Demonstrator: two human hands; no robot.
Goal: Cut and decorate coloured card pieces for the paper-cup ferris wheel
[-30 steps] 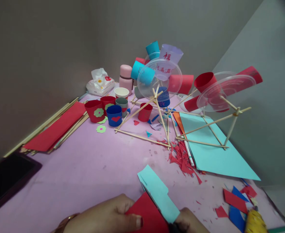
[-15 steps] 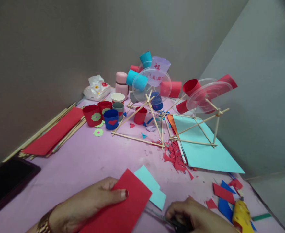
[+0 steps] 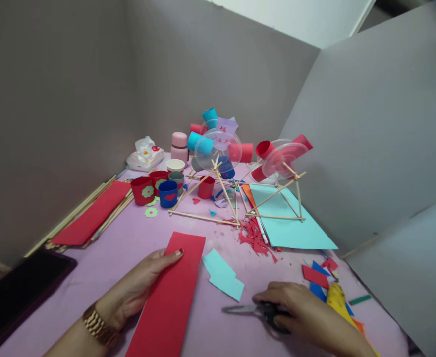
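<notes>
My left hand (image 3: 136, 286) rests along the left edge of a long red paper strip (image 3: 169, 297) that lies flat on the pink table; its fingers are stretched out on the paper and a gold watch sits on the wrist. My right hand (image 3: 299, 310) lies over the black handles of a pair of scissors (image 3: 247, 309), fingers curled on them, with the blades pointing left on the table. Between the hands lies a light blue paper piece (image 3: 223, 274).
Two stick-and-cup wheel models (image 3: 218, 163) (image 3: 283, 171) stand at the back, with decorated paper cups (image 3: 158, 188) to their left. A large light blue sheet (image 3: 292, 230), red paper scraps (image 3: 255, 238), a red sheet on sticks (image 3: 91, 218), a dark tablet (image 3: 21, 292) and a yellow tool (image 3: 339, 300) lie around.
The view has tilted up and back. The red strip has been laid flat on the table under my left hand. My right hand with the scissors has come down onto the table.
</notes>
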